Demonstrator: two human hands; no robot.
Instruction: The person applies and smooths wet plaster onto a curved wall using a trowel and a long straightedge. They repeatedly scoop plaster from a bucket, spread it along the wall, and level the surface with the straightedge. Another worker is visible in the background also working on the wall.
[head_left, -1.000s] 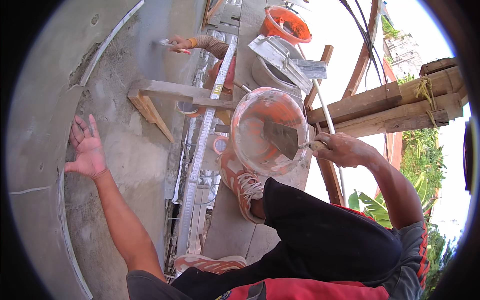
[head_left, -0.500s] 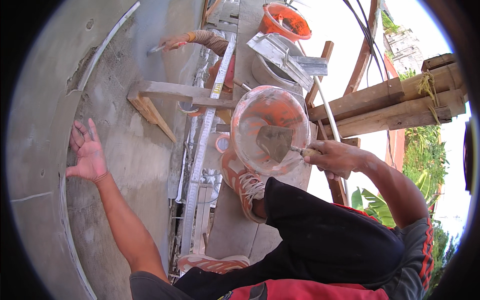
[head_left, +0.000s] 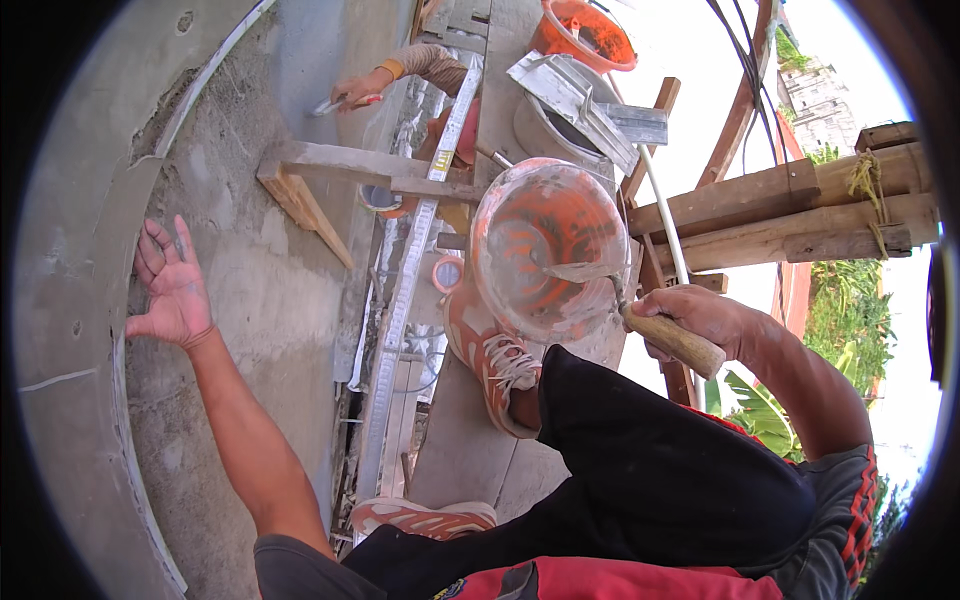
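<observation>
My left hand point(head_left: 172, 290) is open, palm up and fingers spread, beside the rough grey cement wall point(head_left: 225, 320) at the left; whether it touches the wall I cannot tell. In my right hand point(head_left: 708, 312) is a trowel point(head_left: 675, 342), gripped by its wooden handle. Its pointed metal blade is seen nearly edge-on over the mouth of a cement-smeared orange bucket point(head_left: 483, 215). Wet grey residue coats the bucket's inside. The bucket stands on a plank point(head_left: 455, 440) just beyond my shoe.
A long metal straightedge point(head_left: 405, 290) runs beside the wall, near a wooden bracket point(head_left: 350, 168). Further off are a grey bucket point(head_left: 535, 130) with metal tools on top and another orange bucket point(head_left: 622, 50). A co-worker's hand point(head_left: 362, 90) holds a tool at the wall. Timber poles point(head_left: 760, 240) stretch along the right.
My right hand has turned the trowel, so its blade went from face-up to nearly edge-on and more of the handle shows. The co-worker's hand has shifted slightly. My left hand stays spread.
</observation>
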